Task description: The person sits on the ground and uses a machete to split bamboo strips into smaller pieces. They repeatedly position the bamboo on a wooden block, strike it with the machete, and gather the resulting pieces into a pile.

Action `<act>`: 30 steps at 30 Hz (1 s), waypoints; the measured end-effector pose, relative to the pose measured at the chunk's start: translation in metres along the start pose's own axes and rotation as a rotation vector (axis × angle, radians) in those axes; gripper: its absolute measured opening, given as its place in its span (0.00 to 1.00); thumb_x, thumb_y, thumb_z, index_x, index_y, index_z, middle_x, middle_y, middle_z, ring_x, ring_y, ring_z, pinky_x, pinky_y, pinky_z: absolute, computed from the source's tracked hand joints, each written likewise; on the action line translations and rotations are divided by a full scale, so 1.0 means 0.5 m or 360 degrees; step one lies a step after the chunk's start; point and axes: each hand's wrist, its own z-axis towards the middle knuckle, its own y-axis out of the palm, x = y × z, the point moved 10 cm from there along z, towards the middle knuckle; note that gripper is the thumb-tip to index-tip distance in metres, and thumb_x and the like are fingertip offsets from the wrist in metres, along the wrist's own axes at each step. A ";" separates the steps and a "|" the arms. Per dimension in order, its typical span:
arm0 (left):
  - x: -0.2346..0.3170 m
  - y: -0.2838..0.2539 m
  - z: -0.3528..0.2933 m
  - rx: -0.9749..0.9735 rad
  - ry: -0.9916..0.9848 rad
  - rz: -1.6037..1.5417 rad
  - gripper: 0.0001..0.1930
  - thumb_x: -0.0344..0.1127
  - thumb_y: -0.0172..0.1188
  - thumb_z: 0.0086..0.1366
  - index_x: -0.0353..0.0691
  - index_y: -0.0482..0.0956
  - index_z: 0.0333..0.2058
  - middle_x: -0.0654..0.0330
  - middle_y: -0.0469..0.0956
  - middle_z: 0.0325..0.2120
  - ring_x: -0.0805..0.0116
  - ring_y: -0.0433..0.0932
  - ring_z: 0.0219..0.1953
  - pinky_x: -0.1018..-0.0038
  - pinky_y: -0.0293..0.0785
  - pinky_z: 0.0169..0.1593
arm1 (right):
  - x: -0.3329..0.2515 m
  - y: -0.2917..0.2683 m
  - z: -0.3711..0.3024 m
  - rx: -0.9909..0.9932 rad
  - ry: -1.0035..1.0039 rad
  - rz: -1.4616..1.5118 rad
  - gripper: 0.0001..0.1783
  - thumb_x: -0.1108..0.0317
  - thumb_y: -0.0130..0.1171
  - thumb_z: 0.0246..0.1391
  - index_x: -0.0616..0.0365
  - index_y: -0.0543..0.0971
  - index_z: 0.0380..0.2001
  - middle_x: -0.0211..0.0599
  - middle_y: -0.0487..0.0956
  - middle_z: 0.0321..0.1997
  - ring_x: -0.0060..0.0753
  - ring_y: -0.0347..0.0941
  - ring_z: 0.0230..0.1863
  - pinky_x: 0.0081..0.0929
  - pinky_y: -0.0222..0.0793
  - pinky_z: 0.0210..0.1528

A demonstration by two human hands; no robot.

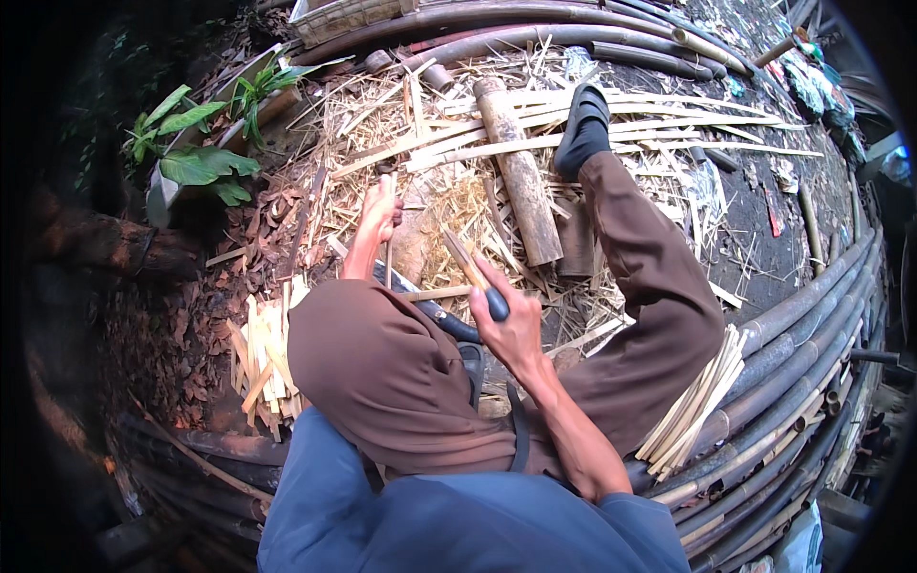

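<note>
In my right hand (509, 329) a knife (464, 258) is gripped by its dark-ended handle, its blade pointing forward and left. My left hand (379, 212), beyond my bent left knee, is closed around a thin bamboo strip (389, 256) that shows below the fingers. A flat, pale block (413, 244) lies between the hands among shavings. Farther forward rests a thick bamboo log (521, 181), with several long split strips (611, 124) lying across and beside it. My right foot (585, 119), in a dark sandal, presses near these strips.
Bundles of short pale strips lie by my left thigh (267, 358) and right thigh (697, 401). Bamboo poles (783, 353) curve along the right, and more poles (535, 36) lie at the far side. A leafy plant (196, 162) grows at the left. Shavings cover the ground.
</note>
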 end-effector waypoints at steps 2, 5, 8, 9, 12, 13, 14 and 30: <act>0.028 0.018 -0.048 0.0215 0.0316 0.0486 0.21 0.55 0.44 0.75 0.41 0.69 0.40 0.70 0.62 0.14 0.79 0.57 0.12 0.78 0.53 0.14 | 0.020 0.007 -0.012 0.0126 -0.0040 0.0108 0.26 0.57 0.59 0.57 0.53 0.77 0.58 0.46 0.83 0.25 0.34 0.79 0.19 0.32 0.76 0.26; 0.022 -0.019 -0.094 0.0340 0.0334 0.0244 0.19 0.54 0.46 0.75 0.43 0.68 0.49 0.65 0.66 0.22 0.77 0.62 0.17 0.77 0.60 0.19 | 0.049 0.137 0.097 -0.0228 0.0244 -0.0101 0.25 0.51 0.56 0.59 0.50 0.79 0.56 0.43 0.78 0.16 0.35 0.75 0.16 0.35 0.74 0.24; -0.010 -0.066 -0.127 0.0333 0.0305 0.0098 0.24 0.51 0.48 0.74 0.44 0.63 0.61 0.57 0.73 0.32 0.74 0.70 0.26 0.78 0.68 0.25 | 0.037 0.161 0.127 -0.0025 -0.0004 -0.0070 0.25 0.52 0.54 0.60 0.48 0.77 0.58 0.37 0.72 0.10 0.29 0.66 0.10 0.33 0.70 0.19; -0.020 -0.055 -0.152 0.0303 0.0184 0.0321 0.26 0.50 0.49 0.73 0.42 0.61 0.63 0.53 0.75 0.36 0.70 0.74 0.33 0.74 0.72 0.32 | 0.044 0.145 0.115 -0.0173 0.0216 -0.0019 0.26 0.53 0.54 0.60 0.51 0.77 0.58 0.36 0.72 0.10 0.28 0.65 0.09 0.32 0.69 0.18; -0.101 -0.153 -0.113 0.0477 0.0764 0.1604 0.35 0.48 0.52 0.71 0.35 0.53 0.69 0.39 0.75 0.49 0.53 0.75 0.55 0.58 0.71 0.56 | -0.045 0.082 0.069 -0.0122 0.0130 0.0205 0.27 0.56 0.57 0.59 0.57 0.76 0.58 0.38 0.77 0.14 0.23 0.70 0.13 0.28 0.71 0.21; -0.081 -0.078 -0.105 0.0350 0.0897 0.1483 0.37 0.48 0.56 0.70 0.30 0.52 0.67 0.36 0.70 0.57 0.45 0.69 0.62 0.51 0.63 0.63 | -0.043 0.027 0.057 -0.0020 0.0123 0.0165 0.26 0.58 0.58 0.58 0.57 0.76 0.59 0.38 0.77 0.15 0.21 0.72 0.15 0.26 0.71 0.22; -0.067 -0.056 -0.089 0.0265 0.0735 0.0986 0.38 0.49 0.57 0.69 0.30 0.53 0.67 0.37 0.69 0.58 0.45 0.68 0.62 0.51 0.64 0.63 | -0.056 -0.008 0.040 0.0050 0.0089 0.0160 0.26 0.60 0.59 0.58 0.57 0.76 0.59 0.38 0.77 0.15 0.19 0.73 0.17 0.25 0.71 0.24; 0.204 -0.175 -0.007 -0.0247 0.0695 -0.0667 0.16 0.39 0.52 0.74 0.28 0.75 0.45 0.43 0.80 0.43 0.55 0.83 0.42 0.65 0.85 0.46 | -0.096 -0.247 -0.178 0.0580 0.0217 0.0345 0.26 0.63 0.52 0.64 0.64 0.71 0.62 0.21 0.67 0.17 0.09 0.59 0.15 0.13 0.57 0.19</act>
